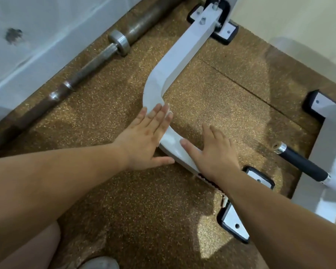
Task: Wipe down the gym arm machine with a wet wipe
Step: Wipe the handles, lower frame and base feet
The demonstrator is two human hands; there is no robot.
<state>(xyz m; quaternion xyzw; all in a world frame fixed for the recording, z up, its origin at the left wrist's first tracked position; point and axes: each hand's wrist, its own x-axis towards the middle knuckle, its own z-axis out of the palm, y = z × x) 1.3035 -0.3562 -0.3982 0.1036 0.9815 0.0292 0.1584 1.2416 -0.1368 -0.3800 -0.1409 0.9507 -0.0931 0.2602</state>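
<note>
We look down at the curved white frame bar [175, 63] of the arm machine, which runs low over the speckled brown floor [124, 191] from a bolted joint at the top to a black-edged foot plate [234, 224] at the bottom.

The left hand [145, 140] lies flat on the bend of the bar. Its fingers [159, 117] are straight and pressed together, and its thumb is stretched out sideways. A thin white edge past the fingertips appears to be the wet wipe [168, 109], pinned beneath them. We cannot separate it clearly from the bar.

The right hand [215, 152] rests on the bar just below the left, fingers straight and spread, gripping nothing.

A barbell [85, 65] lies on the floor to the left. A black-gripped handle [303, 164] juts out at right. Part of a shoe [101, 264] shows at the bottom edge.
</note>
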